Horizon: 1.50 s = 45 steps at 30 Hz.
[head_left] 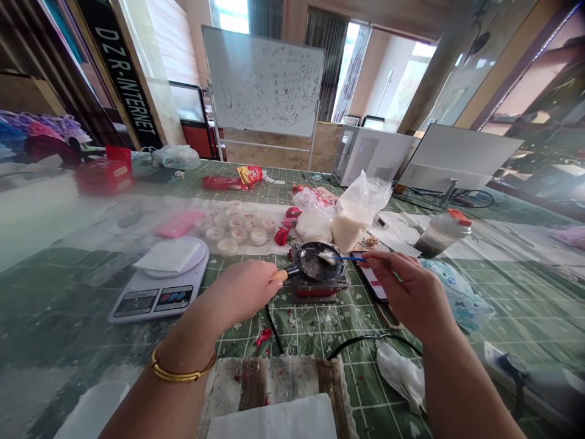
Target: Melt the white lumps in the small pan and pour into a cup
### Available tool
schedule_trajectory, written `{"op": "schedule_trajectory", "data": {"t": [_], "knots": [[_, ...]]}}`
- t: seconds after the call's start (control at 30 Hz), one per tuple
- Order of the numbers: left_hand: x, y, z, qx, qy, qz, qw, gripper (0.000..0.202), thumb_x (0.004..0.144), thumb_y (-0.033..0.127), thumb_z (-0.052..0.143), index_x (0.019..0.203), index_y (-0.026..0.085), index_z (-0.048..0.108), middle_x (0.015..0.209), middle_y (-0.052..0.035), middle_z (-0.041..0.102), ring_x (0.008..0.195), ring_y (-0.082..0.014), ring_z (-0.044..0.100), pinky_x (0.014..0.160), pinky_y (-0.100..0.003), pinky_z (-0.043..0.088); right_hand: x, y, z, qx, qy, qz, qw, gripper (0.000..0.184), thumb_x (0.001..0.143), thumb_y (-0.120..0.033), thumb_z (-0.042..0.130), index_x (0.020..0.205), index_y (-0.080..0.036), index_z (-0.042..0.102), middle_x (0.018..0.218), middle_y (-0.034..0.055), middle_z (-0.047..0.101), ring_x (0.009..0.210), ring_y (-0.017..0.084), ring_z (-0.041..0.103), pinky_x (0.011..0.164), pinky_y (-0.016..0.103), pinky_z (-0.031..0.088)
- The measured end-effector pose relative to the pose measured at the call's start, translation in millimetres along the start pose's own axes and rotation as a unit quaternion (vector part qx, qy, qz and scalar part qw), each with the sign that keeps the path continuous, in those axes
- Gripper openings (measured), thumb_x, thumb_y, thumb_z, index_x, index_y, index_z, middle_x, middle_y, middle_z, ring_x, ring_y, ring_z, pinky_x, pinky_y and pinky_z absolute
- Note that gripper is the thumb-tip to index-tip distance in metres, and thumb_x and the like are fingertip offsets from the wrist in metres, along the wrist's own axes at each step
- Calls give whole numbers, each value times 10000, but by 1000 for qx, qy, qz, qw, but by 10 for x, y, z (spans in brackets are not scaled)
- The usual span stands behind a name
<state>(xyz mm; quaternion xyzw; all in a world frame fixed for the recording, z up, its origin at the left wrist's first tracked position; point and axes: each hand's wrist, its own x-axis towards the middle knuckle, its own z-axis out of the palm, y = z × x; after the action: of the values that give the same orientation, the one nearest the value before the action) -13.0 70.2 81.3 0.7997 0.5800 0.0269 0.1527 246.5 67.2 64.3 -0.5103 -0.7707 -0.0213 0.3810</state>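
Note:
My left hand (249, 288) is closed around the wooden-tipped handle of a small black frying pan (313, 270). The pan rests on a small red electric hot plate (315, 292). In my right hand (411, 291) a thin blue-handled stirring tool (351, 259) is pinched, its tip reaching into the pan. White matter (326, 256) clings around that tip; the tip's shape is hidden. A phone (373, 281) lies partly beneath my right hand. Just behind the pan stand clear bags of white granules, one of them open (350, 222).
At left stands a white kitchen scale (159, 286). Several small filled cups (237, 235) sit beyond it, beside red roses (282, 235). An orange-lidded bottle (443, 233) and a tissue pack (459, 292) are at right. A black cable (361, 338) crosses near a striped cloth (278, 381).

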Motion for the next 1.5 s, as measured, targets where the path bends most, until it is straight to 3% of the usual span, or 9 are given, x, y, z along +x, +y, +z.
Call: {"op": "schedule_trajectory", "data": {"t": [0.17,0.37,0.57,0.7,0.87,1.03,1.27,1.33,1.5], "knots": [[-12,5,-13,-11,-2,3,1000,389,883,414,275,648,179,477,678,-47,581,576,-145,468,529,-286,269,2,-3,-47,9,-74,-17,997,223,893,-318,469,998,-239,649,879,31,684,862,185,602,829,359,435],[-18,9,-32,-11,-5,7,1000,388,878,420,288,649,178,486,673,-43,576,572,-147,473,523,-282,268,7,-55,-1,48,-113,-49,991,240,904,-297,447,1036,-238,639,928,42,674,887,170,600,828,328,446],[-31,7,-49,0,-6,-8,1000,354,851,435,340,633,184,462,661,-31,559,560,-151,475,506,-277,258,9,64,-89,25,-71,53,996,259,878,-377,473,993,-238,659,923,42,684,867,198,616,798,353,461],[-21,-32,-39,3,-1,-13,1000,328,827,447,387,647,186,472,668,-29,570,556,-150,481,492,-273,246,32,105,-89,103,-125,31,986,266,878,-364,474,1028,-237,653,923,33,688,861,181,621,783,321,470],[-13,-78,-32,-1,0,-11,1000,346,822,478,398,663,189,499,679,-30,591,556,-151,500,483,-270,244,82,194,-54,112,-82,105,985,283,839,-402,529,961,-192,675,828,36,705,784,190,631,723,315,480],[-19,-77,-39,-4,8,-7,1000,410,848,501,342,639,185,497,645,-33,585,525,-142,492,475,-269,239,75,133,-31,165,-149,69,972,285,863,-386,496,1004,-198,657,873,40,702,809,180,626,719,297,478],[-31,-84,-55,-4,1,-11,1000,307,809,433,434,641,181,485,652,-20,576,540,-139,503,478,-262,239,84,144,25,78,-39,119,989,281,845,-418,512,958,-221,678,858,31,703,796,193,629,723,322,478],[-29,-89,-53,-8,-5,-15,1000,282,794,428,451,651,187,483,661,-16,575,553,-145,504,481,-264,245,83,121,52,69,-21,104,992,276,854,-400,498,958,-221,680,873,40,700,819,197,626,753,341,476],[-48,-81,-63,-15,-14,-16,1000,253,801,399,428,655,197,465,664,-8,568,556,-147,494,485,-265,252,74,28,0,79,-112,22,990,247,879,-354,474,975,-238,670,912,33,691,875,183,616,801,333,467]]}}
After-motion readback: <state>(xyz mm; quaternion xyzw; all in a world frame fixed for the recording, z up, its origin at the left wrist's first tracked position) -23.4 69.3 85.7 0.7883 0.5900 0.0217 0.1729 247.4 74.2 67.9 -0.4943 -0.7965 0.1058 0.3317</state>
